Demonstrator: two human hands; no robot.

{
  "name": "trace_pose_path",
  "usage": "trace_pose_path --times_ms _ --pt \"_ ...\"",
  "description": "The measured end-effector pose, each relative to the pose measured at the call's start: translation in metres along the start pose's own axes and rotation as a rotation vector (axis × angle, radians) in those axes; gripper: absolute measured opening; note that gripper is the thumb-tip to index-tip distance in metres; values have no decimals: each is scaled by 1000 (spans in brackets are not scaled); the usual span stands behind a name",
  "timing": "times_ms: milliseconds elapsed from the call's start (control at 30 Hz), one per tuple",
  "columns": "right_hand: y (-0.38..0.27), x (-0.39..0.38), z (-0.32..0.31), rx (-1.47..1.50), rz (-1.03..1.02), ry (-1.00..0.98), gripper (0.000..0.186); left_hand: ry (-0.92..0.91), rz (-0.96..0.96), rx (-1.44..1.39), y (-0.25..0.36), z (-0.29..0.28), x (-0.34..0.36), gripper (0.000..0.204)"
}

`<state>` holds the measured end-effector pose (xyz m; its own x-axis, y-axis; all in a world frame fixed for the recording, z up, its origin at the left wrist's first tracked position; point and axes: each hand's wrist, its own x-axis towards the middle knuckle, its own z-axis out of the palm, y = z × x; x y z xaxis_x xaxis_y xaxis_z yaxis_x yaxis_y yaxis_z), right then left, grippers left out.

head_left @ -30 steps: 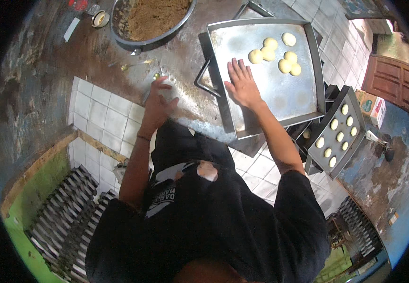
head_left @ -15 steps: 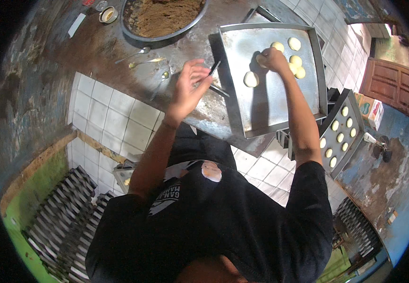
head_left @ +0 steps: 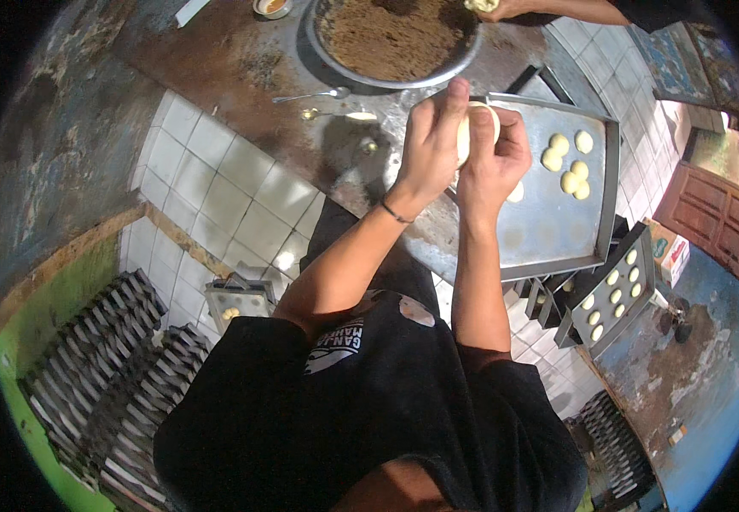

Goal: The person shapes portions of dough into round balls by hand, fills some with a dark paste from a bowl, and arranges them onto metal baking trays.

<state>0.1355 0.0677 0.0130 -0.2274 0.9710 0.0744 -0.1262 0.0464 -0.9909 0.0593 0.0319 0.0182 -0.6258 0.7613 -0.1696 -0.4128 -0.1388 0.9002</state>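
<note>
Above the near left edge of a metal baking tray (head_left: 548, 241), both my hands are raised together around a piece of pale dough (head_left: 465, 143). My left hand (head_left: 427, 149) grips it from the left, its thumb pointing up. My right hand (head_left: 493, 166) has its fingers curled round the other side, the thumb pressed onto the dough. Several pale yellow dough balls (head_left: 570, 183) lie on the tray, some touching. Another one (head_left: 516, 193) shows partly behind my right hand. Beyond my hands stands a large metal bowl (head_left: 318, 53) of brown crumbly filling (head_left: 386, 47).
A co-worker's hand (head_left: 510, 8) holds dough at the bowl's far right rim. Spoons (head_left: 325, 94) and a small cup (head_left: 273, 8) lie on the worn table (head_left: 241, 55). Right of me, a lower tray (head_left: 598, 314) carries dough balls beside a carton (head_left: 668, 249). Stacked trays (head_left: 88, 358) stand at the left.
My right hand has lifted a dough ball off the tray and met my left hand, which moved right. The view has shifted, and a co-worker's hand has come in by the bowl.
</note>
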Motion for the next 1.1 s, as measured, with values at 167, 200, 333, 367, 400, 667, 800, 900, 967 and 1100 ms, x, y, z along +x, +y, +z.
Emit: trace_pose_path --times_ms 167,200,333,367,400,667,800,900,967,1100 --pt "-15 26 32 28 277 -313 20 -81 -63 -195 46 -64 26 25" --pt "-23 30 40 21 350 -406 22 -30 -53 -220 49 -80 31 22" --pt "-36 42 73 -144 330 -896 24 -356 125 390 13 -169 41 32" --pt "-36 53 89 -359 135 -945 24 -323 200 383 9 -174 33 38" --pt "-23 60 96 -503 197 -871 30 -287 275 375 5 -180 24 44" --pt "180 150 118 -1127 -352 -1297 18 -168 -424 180 21 -257 56 34" --pt "191 148 140 -1426 -428 -1514 9 -26 -558 -61 29 -289 59 31" --pt "207 143 135 -1428 -489 -1497 8 -13 -611 -86 31 -302 62 31" --pt "217 147 133 -1417 -418 -1363 9 -13 -618 -40 31 -303 64 31" --pt "216 172 120 -738 328 -1091 24 -1 -561 88 28 -294 72 30"
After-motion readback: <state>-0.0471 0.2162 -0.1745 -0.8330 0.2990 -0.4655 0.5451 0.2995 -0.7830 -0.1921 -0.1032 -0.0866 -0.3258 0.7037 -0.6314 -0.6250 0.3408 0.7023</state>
